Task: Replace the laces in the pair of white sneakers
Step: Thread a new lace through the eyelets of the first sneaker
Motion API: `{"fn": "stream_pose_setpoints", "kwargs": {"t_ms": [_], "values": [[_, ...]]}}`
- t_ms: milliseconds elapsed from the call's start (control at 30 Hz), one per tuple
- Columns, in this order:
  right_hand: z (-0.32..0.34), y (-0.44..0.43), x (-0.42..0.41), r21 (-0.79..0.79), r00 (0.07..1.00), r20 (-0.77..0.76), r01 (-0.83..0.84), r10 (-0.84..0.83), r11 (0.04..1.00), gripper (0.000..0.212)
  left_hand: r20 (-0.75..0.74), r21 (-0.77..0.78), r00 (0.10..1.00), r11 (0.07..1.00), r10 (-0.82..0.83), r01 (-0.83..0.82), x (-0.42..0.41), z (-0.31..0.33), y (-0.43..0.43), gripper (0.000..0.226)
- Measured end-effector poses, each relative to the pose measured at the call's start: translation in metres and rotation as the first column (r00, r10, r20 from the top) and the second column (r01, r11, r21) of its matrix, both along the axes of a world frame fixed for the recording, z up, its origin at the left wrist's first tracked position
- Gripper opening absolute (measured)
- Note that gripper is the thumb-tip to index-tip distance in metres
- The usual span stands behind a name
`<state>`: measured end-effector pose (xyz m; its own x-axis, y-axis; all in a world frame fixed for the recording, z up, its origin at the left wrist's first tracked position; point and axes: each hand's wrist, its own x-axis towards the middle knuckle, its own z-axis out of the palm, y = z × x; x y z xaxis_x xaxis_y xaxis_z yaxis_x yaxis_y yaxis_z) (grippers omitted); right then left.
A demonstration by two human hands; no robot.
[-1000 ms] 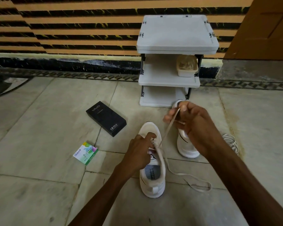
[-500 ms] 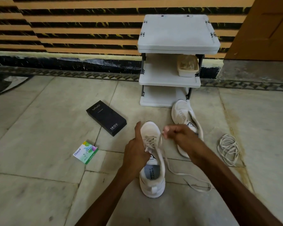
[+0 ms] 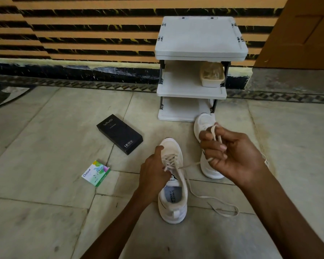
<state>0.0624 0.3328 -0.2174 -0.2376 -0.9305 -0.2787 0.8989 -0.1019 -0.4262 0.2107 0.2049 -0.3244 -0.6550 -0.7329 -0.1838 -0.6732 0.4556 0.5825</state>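
Observation:
A white sneaker (image 3: 173,200) stands on the floor with its toe pointing away from me, its lower eyelets laced. My left hand (image 3: 153,172) grips its left side by the eyelets, thumb up along the toe. My right hand (image 3: 230,156) is raised to the right and holds the cream lace (image 3: 187,166), which runs taut from the eyelets into its curled fingers. The lace's other end (image 3: 221,206) lies looped on the floor to the right. The second white sneaker (image 3: 204,128) lies behind my right hand, mostly hidden.
A white three-tier plastic rack (image 3: 198,71) stands against the striped wall, with a beige tub (image 3: 211,75) on its middle shelf. A black phone box (image 3: 120,133) and a small green and white packet (image 3: 96,173) lie on the tiled floor at left.
My right hand dropped to the eyelets half a second ago, then rose up and to the right, drawing the lace taut. My left hand kept hold of the sneaker.

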Motion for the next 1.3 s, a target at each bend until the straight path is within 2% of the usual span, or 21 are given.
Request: {"fn": "stream_pose_setpoints", "kwargs": {"t_ms": [67,133,200,267,333,367,400,433,467,500,567,600,633,667,700,733,933,1033,1133,1200,1300], "values": [[-0.011,0.006,0.002,0.134,0.994,-0.066,-0.076,0.086,0.988,0.018,-0.01,-0.024,1.0,1.0,0.018,-0.018,0.001,0.0,0.002,0.057],[-0.027,0.01,0.01,0.399,0.906,-0.347,-0.093,0.244,0.912,0.024,-0.022,-0.061,1.0,0.998,0.019,-0.02,0.002,0.002,0.003,0.035],[-0.047,0.016,0.02,0.68,0.605,-0.574,-0.024,0.553,0.733,0.027,-0.053,-0.068,0.998,0.997,0.024,-0.028,0.004,0.003,0.002,0.022],[-0.066,0.026,0.027,0.795,0.229,-0.589,-0.007,0.775,0.606,0.021,-0.081,-0.067,0.996,0.997,0.023,-0.028,0.004,0.003,0.003,0.022],[-0.079,0.032,0.029,0.847,-0.202,-0.531,-0.093,0.823,0.524,0.015,-0.094,-0.07,0.996,0.997,0.008,-0.015,0.003,0.004,0.003,0.022],[-0.08,0.034,0.029,0.871,-0.337,-0.489,-0.145,0.804,0.469,0.016,-0.095,-0.069,0.995,0.998,0.001,-0.007,0.002,0.004,0.003,0.022],[-0.079,0.035,0.026,0.88,-0.38,-0.475,-0.202,0.794,0.43,0.018,-0.097,-0.062,0.995,0.998,-0.004,-0.002,0.001,0.004,0.003,0.023],[-0.078,0.034,0.023,0.866,-0.35,-0.494,-0.277,0.796,0.416,0.019,-0.1,-0.048,0.995,0.999,-0.005,0.0,0.001,0.005,0.003,0.024],[-0.075,0.031,0.02,0.829,-0.245,-0.528,-0.357,0.813,0.431,0.018,-0.107,-0.031,0.994,1.0,-0.004,0.0,0.001,0.005,0.002,0.024],[-0.073,0.027,0.017,0.78,-0.074,-0.552,-0.398,0.831,0.483,0.018,-0.114,-0.014,0.994,1.0,-0.002,0.0,0.0,0.006,0.0,0.024],[-0.077,0.014,0.013,0.72,0.254,-0.603,-0.233,0.756,0.653,0.019,-0.126,0.012,0.992,1.0,0.003,-0.001,0.001,0.006,-0.003,0.024],[-0.082,0.006,0.013,0.698,0.29,-0.678,-0.035,0.676,0.715,0.018,-0.13,0.016,0.992,1.0,0.001,0.001,0.001,0.006,-0.005,0.023],[-0.089,-0.002,0.011,0.651,0.197,-0.758,0.177,0.622,0.738,0.015,-0.132,0.018,0.991,1.0,-0.006,0.009,0.001,0.006,-0.007,0.023],[-0.095,-0.009,0.01,0.593,0.045,-0.788,0.326,0.614,0.736,0.011,-0.133,0.022,0.991,1.0,-0.018,0.021,0.0,0.006,-0.009,0.022],[-0.099,-0.015,0.012,0.557,-0.075,-0.776,0.382,0.626,0.737,0.011,-0.134,0.031,0.991,0.999,-0.026,0.031,0.001,0.006,-0.011,0.021],[-0.103,-0.021,0.014,0.559,-0.127,-0.761,0.371,0.637,0.742,0.015,-0.136,0.044,0.99,0.998,-0.03,0.036,0.001,0.006,-0.012,0.02],[-0.115,-0.037,0.016,0.615,-0.138,-0.712,0.351,0.689,0.706,0.015,-0.171,0.082,0.985,0.995,-0.036,0.051,-0.001,0.002,-0.013,0.016],[-0.11,-0.036,0.007,0.724,-0.146,-0.63,0.244,0.763,0.645,0.025,-0.181,0.092,0.982,0.993,-0.057,0.074,-0.004,0.0,-0.014,0.017],[-0.103,-0.033,0.005,0.788,-0.109,-0.604,0.063,0.789,0.612,0.025,-0.165,0.112,0.983,0.988,-0.085,0.104,-0.008,-0.001,-0.011,0.019],[-0.101,-0.031,0.007,0.802,-0.017,-0.597,-0.008,0.802,0.597,0.021,-0.159,0.112,0.983,0.987,-0.093,0.112,-0.01,-0.003,-0.009,0.021],[-0.1,-0.029,0.008,0.752,0.335,-0.614,-0.029,0.715,0.659,0.024,-0.131,0.088,0.982,0.985,-0.136,0.148,-0.011,-0.005,-0.008,0.025]]}}
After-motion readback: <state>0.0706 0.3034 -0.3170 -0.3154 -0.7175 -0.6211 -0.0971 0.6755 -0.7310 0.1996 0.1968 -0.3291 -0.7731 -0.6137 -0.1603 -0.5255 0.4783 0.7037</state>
